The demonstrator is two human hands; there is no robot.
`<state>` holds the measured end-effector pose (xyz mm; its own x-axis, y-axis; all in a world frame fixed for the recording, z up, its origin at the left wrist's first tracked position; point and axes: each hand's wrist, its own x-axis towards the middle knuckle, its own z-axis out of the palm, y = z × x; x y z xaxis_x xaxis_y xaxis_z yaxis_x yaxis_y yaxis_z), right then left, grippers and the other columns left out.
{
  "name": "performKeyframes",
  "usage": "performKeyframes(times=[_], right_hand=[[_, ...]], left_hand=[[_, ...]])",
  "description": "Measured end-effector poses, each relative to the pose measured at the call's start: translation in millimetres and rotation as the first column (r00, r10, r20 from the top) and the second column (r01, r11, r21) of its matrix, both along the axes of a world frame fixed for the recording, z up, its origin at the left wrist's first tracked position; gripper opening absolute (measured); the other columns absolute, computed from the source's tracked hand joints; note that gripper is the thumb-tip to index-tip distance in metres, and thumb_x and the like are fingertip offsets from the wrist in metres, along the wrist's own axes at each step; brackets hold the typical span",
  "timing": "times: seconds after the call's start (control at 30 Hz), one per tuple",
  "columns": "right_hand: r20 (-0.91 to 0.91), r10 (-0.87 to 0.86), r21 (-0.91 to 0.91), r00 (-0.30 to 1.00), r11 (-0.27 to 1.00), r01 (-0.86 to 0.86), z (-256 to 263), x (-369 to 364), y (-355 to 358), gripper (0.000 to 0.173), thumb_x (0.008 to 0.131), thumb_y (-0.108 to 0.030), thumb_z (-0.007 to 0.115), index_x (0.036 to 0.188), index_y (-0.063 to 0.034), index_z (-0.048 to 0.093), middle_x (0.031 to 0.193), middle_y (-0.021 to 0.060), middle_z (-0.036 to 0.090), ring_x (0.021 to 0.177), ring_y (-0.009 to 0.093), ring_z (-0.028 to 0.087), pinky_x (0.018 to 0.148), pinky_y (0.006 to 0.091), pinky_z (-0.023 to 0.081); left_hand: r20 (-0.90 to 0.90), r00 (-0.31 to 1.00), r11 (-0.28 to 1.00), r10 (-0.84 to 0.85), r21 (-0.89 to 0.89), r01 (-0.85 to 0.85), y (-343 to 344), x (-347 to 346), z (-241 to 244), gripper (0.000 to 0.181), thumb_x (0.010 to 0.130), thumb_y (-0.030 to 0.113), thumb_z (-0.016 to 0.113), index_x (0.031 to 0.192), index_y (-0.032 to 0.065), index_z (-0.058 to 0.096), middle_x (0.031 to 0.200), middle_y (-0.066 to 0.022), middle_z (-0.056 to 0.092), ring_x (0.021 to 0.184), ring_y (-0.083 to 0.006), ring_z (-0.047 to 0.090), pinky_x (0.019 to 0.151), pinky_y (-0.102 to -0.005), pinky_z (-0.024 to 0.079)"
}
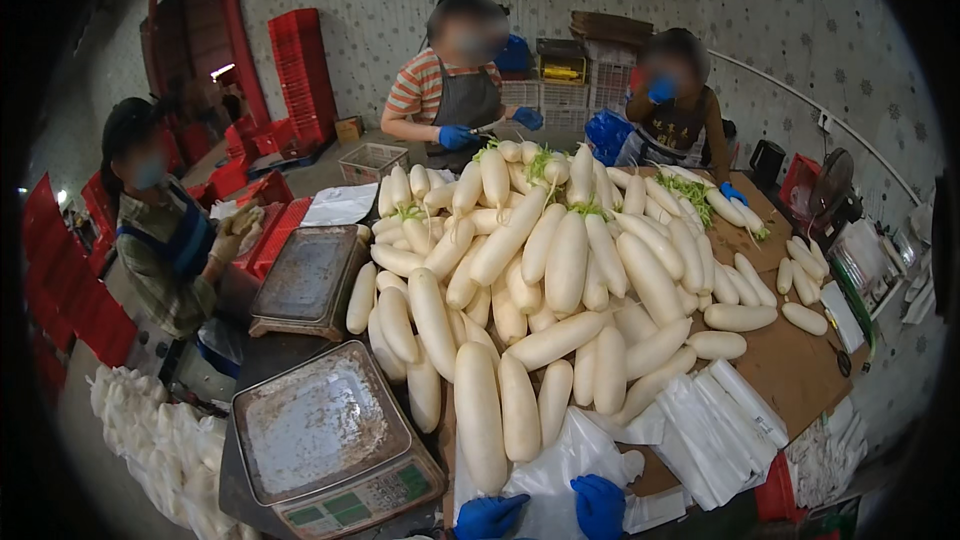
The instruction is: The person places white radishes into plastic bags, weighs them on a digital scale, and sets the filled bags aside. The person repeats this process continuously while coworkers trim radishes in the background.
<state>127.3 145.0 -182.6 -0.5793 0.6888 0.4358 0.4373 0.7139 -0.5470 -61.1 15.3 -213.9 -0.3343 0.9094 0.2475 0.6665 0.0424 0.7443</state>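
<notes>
My left hand (490, 516), in a blue glove, is at the bottom edge by the lower end of a large white daikon radish (480, 416). Its fingers point right over a clear plastic bag (553, 476); how firmly they grip is hidden. My right hand (600, 506), also gloved in blue, has its fingers curled at the bag's right part. The bag lies spread between both hands. Beyond it rises a large heap of daikon radishes (566, 262), some with green leaf stubs. Flat stacked plastic bags (712, 427) lie right of my right hand.
Two weighing scales, a near one (322, 420) and a far one (307, 270), stand left of the heap. Scissors (841, 360) lie at the table's right edge. Co-workers stand at left, far middle and far right; one's gloved hand (733, 193) touches the radishes. Red crates (302, 75) are stacked behind.
</notes>
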Motion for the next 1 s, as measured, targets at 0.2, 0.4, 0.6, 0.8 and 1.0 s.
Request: performKeyframes(times=[0.2,0.4,0.6,0.8,1.0], right_hand=[[0.008,0.006,0.011,1.0,1.0,-0.006,0.5,0.1,0.3,0.017,0.083,-0.01,0.056,0.096,-0.0034,0.064,0.095,0.0143,0.063,0.09,0.031,0.059,0.082,0.0389,0.047],[-0.004,0.015,0.038,1.0,0.999,-0.015,-1.0,-0.8,1.1,0.017,0.083,-0.009,0.056,0.096,-0.003,0.064,0.096,0.0146,0.063,0.088,0.03,0.06,0.08,0.0388,0.047],[-0.009,0.017,-0.045,1.0,0.999,-0.017,4.5,-9.7,2.8,0.018,0.075,-0.003,0.057,0.09,-0.0054,0.067,0.091,0.0142,0.065,0.086,0.031,0.061,0.079,0.0389,0.047],[-0.007,-0.018,-0.044,1.0,0.999,0.018,6.0,-10.7,-0.9,0.017,0.076,-0.004,0.057,0.09,-0.0055,0.067,0.092,0.0136,0.065,0.088,0.031,0.061,0.081,0.0386,0.046],[-0.012,-0.013,-0.055,1.0,0.998,0.012,7.5,-10.8,-1.7,0.017,0.077,-0.004,0.057,0.091,-0.0053,0.067,0.094,0.0131,0.065,0.09,0.03,0.06,0.083,0.0383,0.045]], left_hand=[[-0.1,0.984,0.974,-0.145,-0.187,0.125,4.9,-9.6,21.2,0.027,0.085,0.019,0.054,0.111,0.0165,0.062,0.073,-0.0089,0.062,0.06,-0.0227,0.06,0.055,-0.0331,0.047],[-0.002,0.986,0.972,-0.168,-0.166,0.165,2.2,-10.4,13.0,0.032,0.084,0.021,0.053,0.116,0.0223,0.059,0.074,-0.0117,0.061,0.062,-0.0291,0.06,0.054,-0.0393,0.046],[-0.093,0.983,0.965,-0.16,-0.223,0.136,3.1,-8.4,21.1,0.031,0.084,0.018,0.054,0.114,0.0216,0.06,0.066,-0.0111,0.059,0.056,-0.0289,0.057,0.05,-0.0398,0.043],[-0.058,0.985,0.967,-0.164,-0.207,0.149,3.4,-10.0,17.7,0.029,0.084,0.018,0.054,0.112,0.0205,0.061,0.063,-0.012,0.057,0.053,-0.0291,0.055,0.048,-0.0393,0.042],[-0.063,0.989,0.971,-0.137,-0.205,0.121,2.6,-8.5,20.3,0.029,0.084,0.02,0.054,0.112,0.0232,0.062,0.064,-0.0124,0.058,0.054,-0.0291,0.056,0.049,-0.0389,0.043]])
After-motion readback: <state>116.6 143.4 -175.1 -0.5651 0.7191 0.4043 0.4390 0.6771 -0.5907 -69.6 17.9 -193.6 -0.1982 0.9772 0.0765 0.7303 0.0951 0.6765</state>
